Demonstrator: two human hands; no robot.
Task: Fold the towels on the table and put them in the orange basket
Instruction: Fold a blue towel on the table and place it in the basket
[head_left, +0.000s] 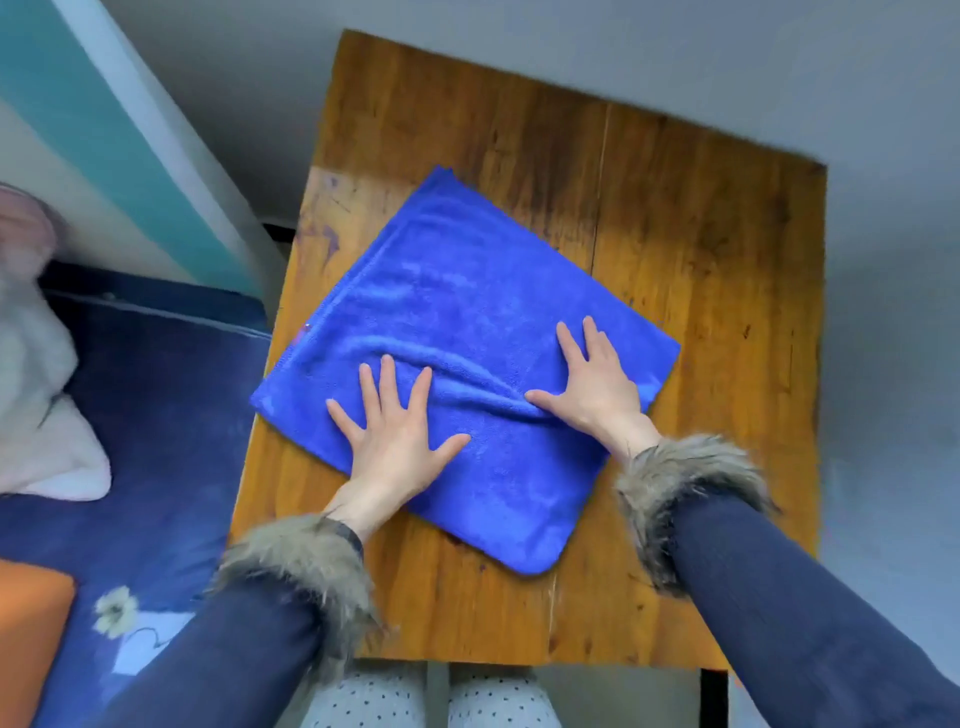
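- I see the wooden table (675, 234) filling most of the view, with a blue bed cover (156, 415) to its left.
- The blue towel (457, 291) lies folded and skewed on the table, a raised crease running between my hands.
- An orange basket (31, 623) corner shows at the lower left, well apart from the towel.
- My left hand (395, 431) presses flat on the towel, fingers spread and straight.
- My right hand (597, 384) also presses flat, fingers straight, gripping nothing.
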